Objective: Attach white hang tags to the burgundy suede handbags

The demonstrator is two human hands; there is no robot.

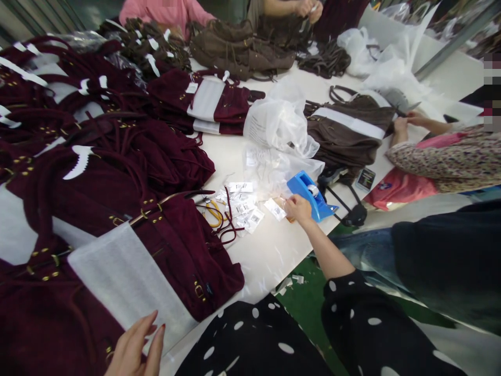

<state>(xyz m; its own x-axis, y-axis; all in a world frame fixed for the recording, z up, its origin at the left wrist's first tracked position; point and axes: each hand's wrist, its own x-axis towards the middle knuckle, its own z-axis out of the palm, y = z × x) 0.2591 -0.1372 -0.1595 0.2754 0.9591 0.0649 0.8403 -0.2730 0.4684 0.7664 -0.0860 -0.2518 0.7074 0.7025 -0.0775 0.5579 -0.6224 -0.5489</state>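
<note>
My right hand (298, 208) reaches across the white table (270, 250) to small paper tags (275, 209) beside a blue tape dispenser (310, 194); its fingers pinch at something there, too small to name. My left hand (135, 347) rests at the bottom edge, fingers apart, on a maroon velvet bag (172, 250) wrapped in a white foam sheet (125, 279). More tags (245, 206) and yellow-handled scissors (213, 213) lie between the two hands.
Maroon bags (78, 136) pile up on the left. Brown bags (348, 133) and clear plastic bags (279, 122) lie at the middle and right. A person in a floral sleeve (442, 156) works at right; two others handle brown bags at the far edge.
</note>
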